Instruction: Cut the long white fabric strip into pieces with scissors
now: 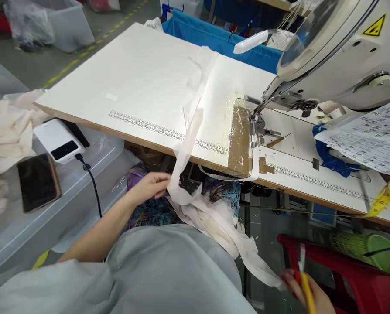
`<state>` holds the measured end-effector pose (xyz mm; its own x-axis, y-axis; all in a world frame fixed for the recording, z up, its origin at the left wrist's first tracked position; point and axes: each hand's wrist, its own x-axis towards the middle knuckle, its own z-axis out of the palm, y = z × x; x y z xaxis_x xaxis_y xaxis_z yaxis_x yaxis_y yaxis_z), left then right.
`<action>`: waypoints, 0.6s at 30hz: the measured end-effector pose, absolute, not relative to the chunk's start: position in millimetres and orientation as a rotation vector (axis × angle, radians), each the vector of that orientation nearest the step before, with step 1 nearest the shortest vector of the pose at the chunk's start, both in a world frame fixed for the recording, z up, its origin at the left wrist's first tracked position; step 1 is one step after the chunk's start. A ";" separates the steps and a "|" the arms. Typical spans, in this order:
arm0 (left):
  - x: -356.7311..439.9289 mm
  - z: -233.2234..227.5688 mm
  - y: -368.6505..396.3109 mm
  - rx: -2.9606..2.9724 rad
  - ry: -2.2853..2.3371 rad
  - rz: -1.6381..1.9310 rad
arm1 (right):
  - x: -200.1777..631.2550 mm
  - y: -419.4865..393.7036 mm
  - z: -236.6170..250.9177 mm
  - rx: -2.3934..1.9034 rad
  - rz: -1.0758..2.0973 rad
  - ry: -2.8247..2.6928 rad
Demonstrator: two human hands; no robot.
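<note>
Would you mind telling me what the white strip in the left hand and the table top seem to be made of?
The white strip looks like thin matte woven or nonwoven fabric: it drapes limply and folds softly where the left hand pinches it. The table top seems to be smooth white laminate over wood, since its front edge shows a brown core.

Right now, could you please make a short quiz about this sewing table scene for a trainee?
1. True or false: the left hand grips the white fabric strip.
2. The right hand holds: A) a phone, B) a yellow-handled tool, C) nothing?
3. Fill in: the strip runs up onto the white ____.

Key: 1 true; 2 B; 3 table.
</note>
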<state>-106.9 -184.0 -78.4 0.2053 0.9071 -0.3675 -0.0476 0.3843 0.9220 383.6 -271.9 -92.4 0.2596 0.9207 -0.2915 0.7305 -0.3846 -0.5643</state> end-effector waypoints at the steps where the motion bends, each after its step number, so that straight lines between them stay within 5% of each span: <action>1: -102.5 -87.2 -194.4 0.925 1.155 0.788 | 371.7 -267.2 -95.0 -2.232 0.889 -1.553; 8: -62.2 -99.8 -244.0 0.637 1.032 0.852 | 237.8 -220.6 -75.4 -1.473 1.773 -2.082; 18: -61.2 -89.2 -254.1 0.490 1.104 0.915 | 163.2 -151.4 -72.3 -1.015 1.918 -2.645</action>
